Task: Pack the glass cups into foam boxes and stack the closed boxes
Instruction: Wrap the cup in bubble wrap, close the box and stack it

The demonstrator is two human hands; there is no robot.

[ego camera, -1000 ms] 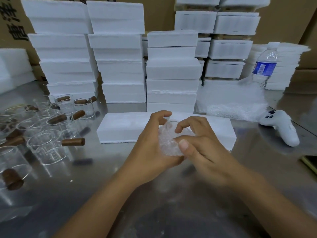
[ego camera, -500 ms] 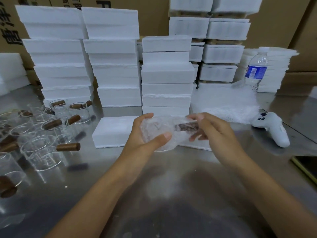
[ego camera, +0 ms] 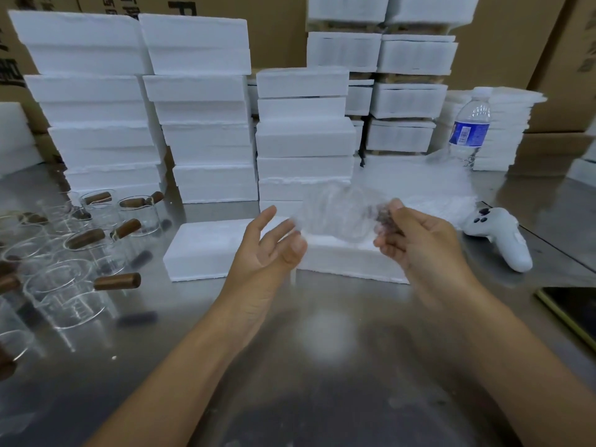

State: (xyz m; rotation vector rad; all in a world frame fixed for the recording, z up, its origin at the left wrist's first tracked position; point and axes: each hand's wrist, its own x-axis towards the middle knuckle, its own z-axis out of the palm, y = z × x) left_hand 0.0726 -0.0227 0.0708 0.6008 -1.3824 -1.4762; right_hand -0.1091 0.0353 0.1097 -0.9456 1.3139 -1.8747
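Right hand (ego camera: 416, 243) pinches the wrapped cup (ego camera: 335, 217) by its brown handle end, fingers curled round it. Left hand (ego camera: 267, 246) is released, fingers loose, just beside the cup's other end; too blurred there to say whether it touches.

The cup is in the air, over the foam box (ego camera: 206, 250) that lies on the table (ego camera: 322, 350) in front of me. I can't tell from here whether the box is lidded or open.

Step, as I judge it: wrapping done, cup due for the box. The next move calls for the free left hand to open or steady the box, then for the cup to go down into its cavity, handle lined up.

Bare cups (ego camera: 64, 285) wait at left; box stacks (ego camera: 193, 108) stand behind.
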